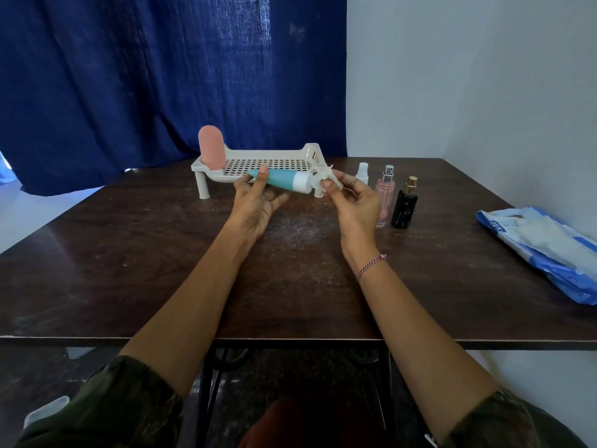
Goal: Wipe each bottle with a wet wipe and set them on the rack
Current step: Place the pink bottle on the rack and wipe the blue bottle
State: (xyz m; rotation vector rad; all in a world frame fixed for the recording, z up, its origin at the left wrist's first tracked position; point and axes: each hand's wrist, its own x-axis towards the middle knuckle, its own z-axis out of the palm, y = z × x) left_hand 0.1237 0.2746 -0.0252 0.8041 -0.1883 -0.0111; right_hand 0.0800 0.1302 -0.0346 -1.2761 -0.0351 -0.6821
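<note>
My left hand holds a teal bottle with a white cap, lying sideways in the air in front of the rack. My right hand pinches a crumpled white wet wipe against the bottle's cap end. The cream perforated rack stands on short legs at mid-table, and a pink bottle stands upright on its left end. To the right stand a small white spray bottle, a clear pink spray bottle and a black bottle with a gold cap.
A blue and white wet wipe pack lies at the right edge of the dark wooden table. A dark blue curtain hangs behind the table, with a white wall to the right.
</note>
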